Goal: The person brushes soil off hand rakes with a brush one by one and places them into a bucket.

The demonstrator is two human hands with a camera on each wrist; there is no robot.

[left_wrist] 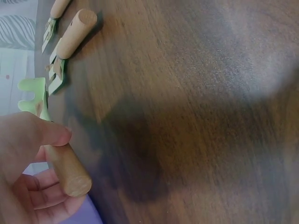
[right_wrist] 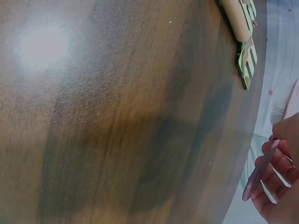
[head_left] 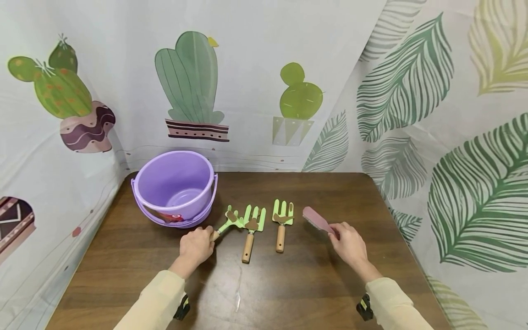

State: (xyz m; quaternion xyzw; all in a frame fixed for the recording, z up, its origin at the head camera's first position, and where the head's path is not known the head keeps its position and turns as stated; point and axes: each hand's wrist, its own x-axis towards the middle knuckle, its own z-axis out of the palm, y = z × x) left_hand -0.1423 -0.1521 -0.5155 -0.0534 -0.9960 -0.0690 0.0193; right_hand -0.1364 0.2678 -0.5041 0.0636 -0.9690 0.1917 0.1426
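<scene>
My left hand (head_left: 196,246) grips the wooden handle of a small green garden fork (head_left: 229,223), close to the bucket's front right. In the left wrist view the thumb and fingers wrap that handle (left_wrist: 70,170). On the right, my right hand (head_left: 348,243) holds a pink brush (head_left: 316,220) by its handle, bristles facing down and left; the right wrist view shows its pale bristles (right_wrist: 280,106). Between the hands lie two more green forks with wooden handles, a middle fork (head_left: 248,247) and a right fork (head_left: 280,238). Brown dirt-like patches mark all three fork heads.
A purple bucket (head_left: 148,201) with its handle lowered stands at the table's back left. The brown wooden table (head_left: 288,293) meets a hanging cloth (head_left: 255,91) printed with cacti and leaves at the back and sides.
</scene>
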